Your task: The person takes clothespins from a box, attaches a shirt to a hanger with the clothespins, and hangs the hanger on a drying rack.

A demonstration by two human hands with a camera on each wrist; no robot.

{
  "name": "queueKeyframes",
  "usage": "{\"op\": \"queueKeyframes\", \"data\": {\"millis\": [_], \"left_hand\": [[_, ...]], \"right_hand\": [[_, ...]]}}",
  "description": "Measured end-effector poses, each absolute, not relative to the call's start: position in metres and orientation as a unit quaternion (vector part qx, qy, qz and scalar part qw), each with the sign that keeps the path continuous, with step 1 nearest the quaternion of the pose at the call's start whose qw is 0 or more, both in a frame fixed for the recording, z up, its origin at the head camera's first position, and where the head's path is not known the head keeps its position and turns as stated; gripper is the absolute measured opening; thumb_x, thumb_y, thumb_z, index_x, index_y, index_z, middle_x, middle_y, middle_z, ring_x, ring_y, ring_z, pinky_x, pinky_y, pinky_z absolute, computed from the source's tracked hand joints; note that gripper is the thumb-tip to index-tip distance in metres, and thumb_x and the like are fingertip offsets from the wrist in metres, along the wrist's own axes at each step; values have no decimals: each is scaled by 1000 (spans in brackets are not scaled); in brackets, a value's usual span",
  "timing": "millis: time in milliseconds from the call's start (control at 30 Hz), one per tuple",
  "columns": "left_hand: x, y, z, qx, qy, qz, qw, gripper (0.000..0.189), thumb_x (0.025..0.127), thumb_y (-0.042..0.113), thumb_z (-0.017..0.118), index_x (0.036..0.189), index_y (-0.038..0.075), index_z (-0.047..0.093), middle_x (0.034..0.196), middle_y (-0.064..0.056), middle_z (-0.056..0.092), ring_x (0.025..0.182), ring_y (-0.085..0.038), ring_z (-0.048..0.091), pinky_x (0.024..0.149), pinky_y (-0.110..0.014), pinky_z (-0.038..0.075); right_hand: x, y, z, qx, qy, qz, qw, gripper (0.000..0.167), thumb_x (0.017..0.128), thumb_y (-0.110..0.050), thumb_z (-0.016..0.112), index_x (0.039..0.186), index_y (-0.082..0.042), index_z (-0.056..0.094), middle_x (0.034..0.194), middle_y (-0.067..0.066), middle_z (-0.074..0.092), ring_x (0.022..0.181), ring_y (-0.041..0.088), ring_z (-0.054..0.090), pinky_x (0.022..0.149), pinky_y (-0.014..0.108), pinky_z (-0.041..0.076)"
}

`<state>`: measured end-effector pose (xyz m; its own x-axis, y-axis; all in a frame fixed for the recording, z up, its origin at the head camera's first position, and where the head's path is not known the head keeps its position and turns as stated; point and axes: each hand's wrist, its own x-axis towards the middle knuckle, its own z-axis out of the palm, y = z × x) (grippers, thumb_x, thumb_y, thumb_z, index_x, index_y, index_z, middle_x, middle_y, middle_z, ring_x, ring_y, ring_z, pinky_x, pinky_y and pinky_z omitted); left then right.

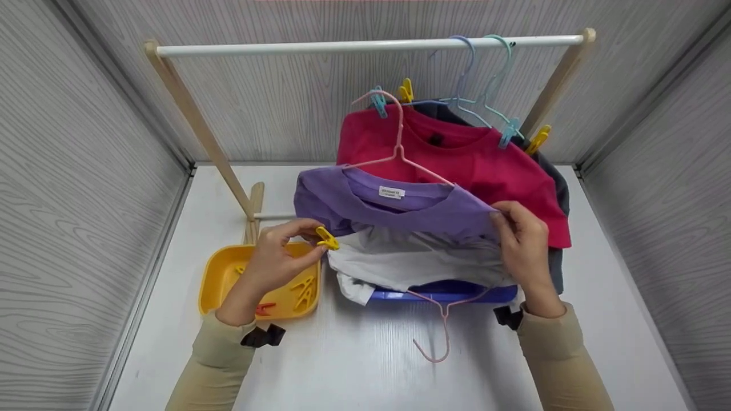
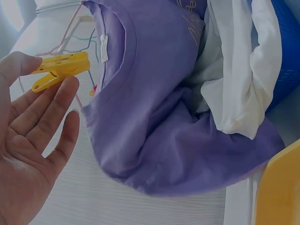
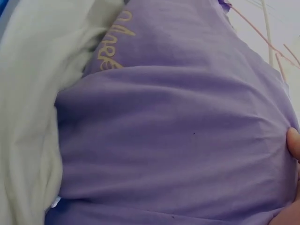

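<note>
Pinching peg (image 1: 326,238), left grip (image 1: 278,253) flanks white cloth (image 1: 417,264); right grip (image 1: 522,238) pinches purple shirt (image 1: 437,220) overlapping red shirt (image 1: 514,191).

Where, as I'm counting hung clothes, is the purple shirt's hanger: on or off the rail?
Off: in the head view, its pink hook curves below the white rail, not touching it.
</note>
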<state>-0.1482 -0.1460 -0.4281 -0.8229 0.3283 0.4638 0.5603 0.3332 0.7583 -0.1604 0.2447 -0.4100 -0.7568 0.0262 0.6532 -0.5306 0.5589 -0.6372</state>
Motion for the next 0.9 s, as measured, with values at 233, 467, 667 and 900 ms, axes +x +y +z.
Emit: {"op": "queueKeyframes", "data": {"millis": [233,467,667,900], "left_hand": [[-149,-138,-423,-286,-806,-503,125,28,82,2,77,108,2,66,100,2,70,86,-18,66,76,-30,56],[-154,-119,-413,-328,-779,-516,140,28,76,-5,73,101,1,63,94,1,69,83,-17,66,75,-27,55],[-162,-99,-407,-375,-753,-519,149,26,78,-3,74,102,-1,63,93,-3,70,81,-17,67,74,-34,57],[-167,-83,-401,-405,-733,-527,145,29,86,2,74,113,-3,66,103,-9,71,90,-24,69,79,-39,57]], "right_hand": [[-168,241,-425,160,-839,420,307,8,90,5,65,89,-1,70,80,6,67,70,11,53,66,17,39],[-167,236,-428,156,-854,396,300,6,92,2,65,90,-2,69,80,5,66,69,12,52,65,20,38],[-168,232,-432,156,-862,378,300,5,90,1,68,90,-3,70,80,6,67,68,13,54,63,22,39],[-168,229,-435,165,-862,371,302,5,89,0,69,90,-4,70,78,4,66,66,13,53,62,24,38]]}}
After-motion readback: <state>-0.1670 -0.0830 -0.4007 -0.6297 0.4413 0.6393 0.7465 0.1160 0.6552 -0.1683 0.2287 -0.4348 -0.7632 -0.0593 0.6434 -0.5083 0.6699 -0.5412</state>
